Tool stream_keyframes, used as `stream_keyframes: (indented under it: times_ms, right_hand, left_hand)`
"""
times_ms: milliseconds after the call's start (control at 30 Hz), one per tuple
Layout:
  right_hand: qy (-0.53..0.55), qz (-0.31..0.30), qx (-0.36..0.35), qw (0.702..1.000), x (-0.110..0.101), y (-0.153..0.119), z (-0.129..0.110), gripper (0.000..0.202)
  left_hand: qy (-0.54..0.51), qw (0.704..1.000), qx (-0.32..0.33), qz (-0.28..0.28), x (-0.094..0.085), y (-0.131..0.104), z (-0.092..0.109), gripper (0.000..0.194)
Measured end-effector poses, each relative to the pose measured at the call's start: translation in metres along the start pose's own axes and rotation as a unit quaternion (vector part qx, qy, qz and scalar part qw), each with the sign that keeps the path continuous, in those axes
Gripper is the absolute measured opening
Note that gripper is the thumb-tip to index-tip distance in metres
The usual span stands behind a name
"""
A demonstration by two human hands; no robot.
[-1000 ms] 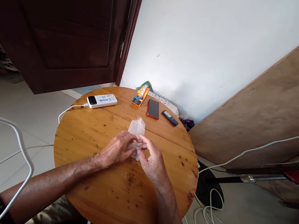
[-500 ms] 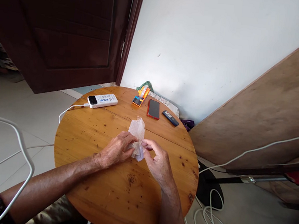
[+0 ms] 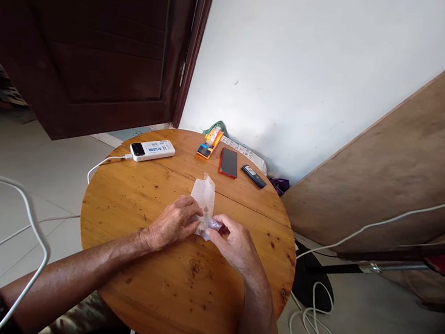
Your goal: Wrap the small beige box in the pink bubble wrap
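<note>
Hands meet mid-counter (image 3: 150,285): left hand (image 3: 171,224) pinches the bubble wrap (image 3: 204,194) to steady it, and right hand (image 3: 235,243) closes on its lower edge, so the sheet stands upright. Power bank (image 3: 153,150) and phone (image 3: 228,162) lie well apart at the far rim.

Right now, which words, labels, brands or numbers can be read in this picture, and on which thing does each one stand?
No text can be read.
white power bank: blue print on its top, too small to read.
printed white sheet behind the red phone: dark marks, blurred.
small dark device: pale panel, unreadable.
clear plastic wrap in both hands: no print visible.
</note>
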State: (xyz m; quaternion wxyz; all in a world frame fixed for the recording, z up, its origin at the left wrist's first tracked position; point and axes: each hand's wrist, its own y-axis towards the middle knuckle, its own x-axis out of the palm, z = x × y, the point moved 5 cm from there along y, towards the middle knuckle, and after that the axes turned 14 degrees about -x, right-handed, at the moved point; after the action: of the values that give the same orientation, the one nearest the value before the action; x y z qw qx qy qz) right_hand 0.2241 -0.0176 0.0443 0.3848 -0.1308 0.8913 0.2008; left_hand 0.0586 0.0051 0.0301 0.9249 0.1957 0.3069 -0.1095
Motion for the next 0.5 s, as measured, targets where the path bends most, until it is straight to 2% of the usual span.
stream_keyframes:
  times_ms: [100, 500]
  right_hand:
    - [-0.012, 0.01, -0.002, 1.0, 0.0, 0.0, -0.002, 0.007]
    - [-0.017, 0.093, -0.067, 0.993, -0.003, 0.004, -0.014, 0.016]
  left_hand:
    - [-0.003, 1.0, 0.003, 0.001, 0.0, -0.001, 0.001, 0.011]
    - [-0.001, 1.0, 0.004, 0.004, -0.001, 0.0, 0.003, 0.013]
